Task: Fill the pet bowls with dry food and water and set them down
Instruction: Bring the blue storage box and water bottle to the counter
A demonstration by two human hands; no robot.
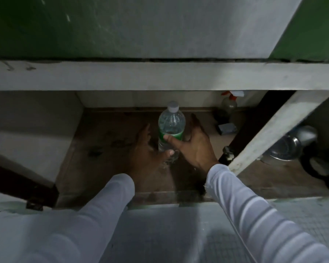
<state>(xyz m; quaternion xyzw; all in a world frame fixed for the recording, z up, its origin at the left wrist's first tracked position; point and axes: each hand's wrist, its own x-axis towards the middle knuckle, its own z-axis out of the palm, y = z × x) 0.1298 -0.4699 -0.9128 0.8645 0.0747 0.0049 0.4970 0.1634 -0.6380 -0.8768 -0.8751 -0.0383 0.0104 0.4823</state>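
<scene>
Down low now, both hands reach into the open cabinet under the grey counter ledge (160, 75). A clear plastic water bottle with a white cap and green label (171, 126) stands upright on the brown cabinet floor (106, 141), between the two hands. The right hand (195, 144) is spread wide, thumb pressing the green label, fingers (195, 118) curving past the bottle's far side. The left hand (147, 150) is open too, thumb touching the bottle's lower part. To the right stand a spray bottle with a red trigger (229, 104) and shiny steel bowls (285, 149).
</scene>
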